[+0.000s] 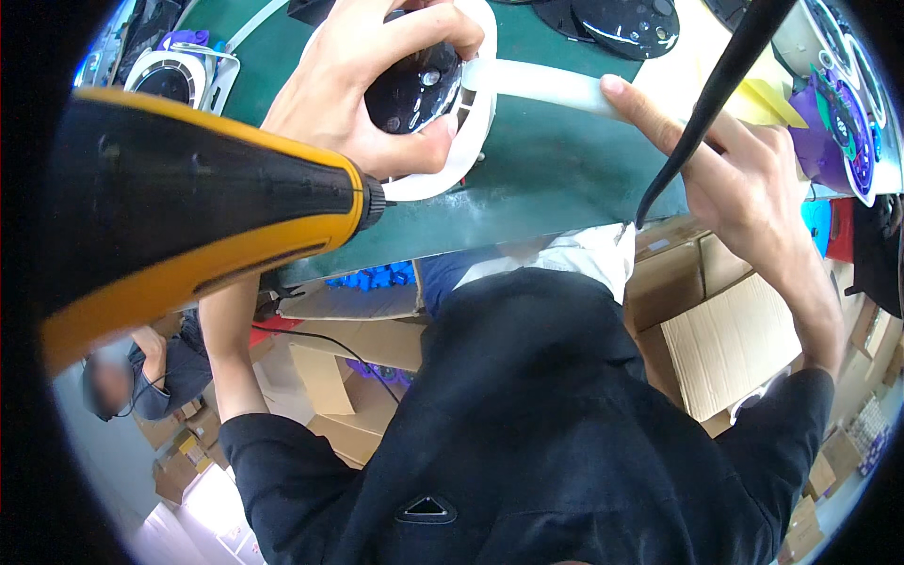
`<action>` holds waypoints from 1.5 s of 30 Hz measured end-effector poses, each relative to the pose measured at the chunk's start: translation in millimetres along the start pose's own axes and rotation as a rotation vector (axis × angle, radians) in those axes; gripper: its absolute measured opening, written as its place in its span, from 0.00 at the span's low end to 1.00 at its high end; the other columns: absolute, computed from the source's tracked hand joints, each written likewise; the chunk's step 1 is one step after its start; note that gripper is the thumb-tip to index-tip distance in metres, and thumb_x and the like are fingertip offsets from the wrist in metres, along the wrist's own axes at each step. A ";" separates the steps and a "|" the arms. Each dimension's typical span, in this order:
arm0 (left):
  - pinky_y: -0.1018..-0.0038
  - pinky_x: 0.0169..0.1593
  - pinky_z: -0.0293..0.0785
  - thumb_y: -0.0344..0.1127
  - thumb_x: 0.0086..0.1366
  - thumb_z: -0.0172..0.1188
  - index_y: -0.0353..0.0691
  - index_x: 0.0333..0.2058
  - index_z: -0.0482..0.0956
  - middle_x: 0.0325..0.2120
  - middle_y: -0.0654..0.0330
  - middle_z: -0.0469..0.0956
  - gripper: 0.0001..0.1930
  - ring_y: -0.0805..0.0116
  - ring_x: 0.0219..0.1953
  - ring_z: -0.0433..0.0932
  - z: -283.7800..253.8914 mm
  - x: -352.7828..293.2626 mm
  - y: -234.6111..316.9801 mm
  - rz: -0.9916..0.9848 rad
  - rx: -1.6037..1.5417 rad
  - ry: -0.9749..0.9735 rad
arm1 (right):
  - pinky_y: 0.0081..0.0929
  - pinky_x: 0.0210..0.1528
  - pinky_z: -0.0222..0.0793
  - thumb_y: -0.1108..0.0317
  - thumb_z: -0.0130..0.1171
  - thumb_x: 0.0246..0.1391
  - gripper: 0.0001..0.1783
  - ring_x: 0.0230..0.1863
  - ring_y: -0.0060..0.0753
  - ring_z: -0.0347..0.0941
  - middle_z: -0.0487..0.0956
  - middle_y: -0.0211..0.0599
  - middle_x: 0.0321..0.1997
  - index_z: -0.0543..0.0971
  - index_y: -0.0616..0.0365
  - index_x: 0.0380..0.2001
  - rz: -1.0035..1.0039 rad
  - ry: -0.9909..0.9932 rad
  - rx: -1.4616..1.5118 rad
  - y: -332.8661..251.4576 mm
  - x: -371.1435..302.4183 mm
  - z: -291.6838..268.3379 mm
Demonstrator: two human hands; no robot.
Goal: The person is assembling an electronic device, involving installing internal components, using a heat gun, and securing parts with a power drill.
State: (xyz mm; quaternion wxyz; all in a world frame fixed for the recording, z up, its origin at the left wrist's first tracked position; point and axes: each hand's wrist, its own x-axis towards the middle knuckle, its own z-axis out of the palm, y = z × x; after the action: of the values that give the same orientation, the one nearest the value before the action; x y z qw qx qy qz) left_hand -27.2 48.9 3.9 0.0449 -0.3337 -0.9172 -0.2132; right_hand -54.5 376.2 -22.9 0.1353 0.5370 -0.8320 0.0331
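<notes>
While left hand grips white fan housing, right hand pinches its handle, brown cardboard box below

glossy white plastic fan frame

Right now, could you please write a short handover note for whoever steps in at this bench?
Left hand: wrapped over the white round fan housing, thumb and fingers clamped on its black centre, pressing it to the green bench top.
Right hand: holds the housing's white handle, forefinger laid along it.
Yellow and black power screwdriver: very near the camera, tip at the housing's rim; which grip carries it cannot be seen. A black cable crosses the right hand.
Done: housing seated flat, screws visible in the black centre.
Left: cannot tell which screws remain loose. More fan parts wait far left.
</notes>
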 end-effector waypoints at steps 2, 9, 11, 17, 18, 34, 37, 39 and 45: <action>0.67 0.56 0.69 0.37 0.41 0.62 0.38 0.41 0.76 0.46 0.52 0.69 0.23 0.56 0.48 0.73 0.2 -0.4 -0.6 -0.012 -0.013 -0.005 | 0.22 0.20 0.66 0.84 0.63 0.53 0.41 0.18 0.25 0.67 0.67 0.29 0.19 0.72 0.36 0.68 0.020 0.007 0.091 1.3 0.8 2.8; 0.68 0.56 0.69 0.39 0.43 0.63 0.37 0.41 0.77 0.47 0.51 0.69 0.23 0.56 0.49 0.73 1.5 5.1 -3.1 0.006 -0.062 -0.009 | 0.27 0.24 0.66 0.78 0.69 0.51 0.50 0.21 0.26 0.67 0.67 0.30 0.22 0.61 0.28 0.73 0.079 -0.028 0.248 -23.1 13.1 22.8; 0.68 0.56 0.69 0.39 0.44 0.64 0.37 0.41 0.77 0.46 0.51 0.69 0.23 0.56 0.49 0.73 0.2 4.9 -5.3 0.019 -0.055 -0.014 | 0.28 0.26 0.67 0.78 0.68 0.53 0.47 0.22 0.27 0.68 0.67 0.31 0.22 0.65 0.29 0.71 0.108 -0.029 0.191 -19.3 24.5 16.2; 0.67 0.54 0.70 0.39 0.44 0.63 0.39 0.41 0.76 0.45 0.51 0.70 0.22 0.55 0.48 0.73 0.9 5.3 -5.0 0.064 -0.001 -0.008 | 0.28 0.29 0.77 0.75 0.59 0.62 0.24 0.27 0.41 0.83 0.84 0.50 0.38 0.78 0.52 0.61 -0.033 -0.178 0.476 24.3 16.9 -22.6; 0.67 0.54 0.70 0.39 0.44 0.63 0.39 0.41 0.76 0.45 0.51 0.70 0.22 0.55 0.48 0.73 2.4 5.9 -7.2 0.063 -0.006 -0.006 | 0.28 0.29 0.77 0.75 0.59 0.62 0.24 0.27 0.41 0.83 0.84 0.50 0.38 0.78 0.52 0.61 -0.033 -0.183 0.476 27.0 21.6 -29.9; 0.60 0.54 0.62 0.40 0.41 0.69 0.41 0.38 0.80 0.43 0.51 0.68 0.22 0.53 0.48 0.67 -19.1 17.2 4.7 -0.136 -0.142 -0.138 | 0.20 0.18 0.64 0.77 0.64 0.57 0.37 0.19 0.22 0.65 0.66 0.29 0.22 0.71 0.38 0.68 0.066 -0.094 -0.028 -26.9 -5.1 -14.3; 0.60 0.55 0.62 0.39 0.41 0.69 0.41 0.36 0.80 0.43 0.53 0.70 0.20 0.53 0.48 0.68 -19.7 18.2 5.6 -0.125 -0.137 -0.120 | 0.21 0.17 0.63 0.77 0.65 0.56 0.37 0.20 0.21 0.64 0.64 0.28 0.22 0.72 0.38 0.68 0.072 -0.018 -0.038 -30.0 -13.4 3.5; 0.61 0.54 0.63 0.36 0.45 0.67 0.40 0.36 0.80 0.41 0.54 0.71 0.17 0.54 0.48 0.70 -25.7 23.0 10.7 -0.054 -0.098 -0.146 | 0.21 0.17 0.63 0.78 0.65 0.56 0.37 0.20 0.20 0.64 0.64 0.28 0.23 0.72 0.38 0.68 0.078 0.007 -0.048 -31.1 -14.7 4.3; 0.66 0.56 0.68 0.39 0.48 0.63 0.38 0.38 0.77 0.46 0.52 0.70 0.18 0.54 0.49 0.73 -7.7 12.2 -16.9 0.132 -0.075 -0.144 | 0.20 0.17 0.63 0.81 0.65 0.52 0.42 0.20 0.20 0.65 0.64 0.28 0.22 0.70 0.37 0.69 0.106 -0.022 -0.019 -29.7 -6.9 4.8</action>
State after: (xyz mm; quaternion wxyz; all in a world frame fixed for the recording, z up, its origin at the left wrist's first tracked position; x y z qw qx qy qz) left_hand -47.7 41.3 7.5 -0.0199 -0.4095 -0.8853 -0.2196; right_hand -25.9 368.9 -32.0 0.1290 0.4913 -0.8610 0.0264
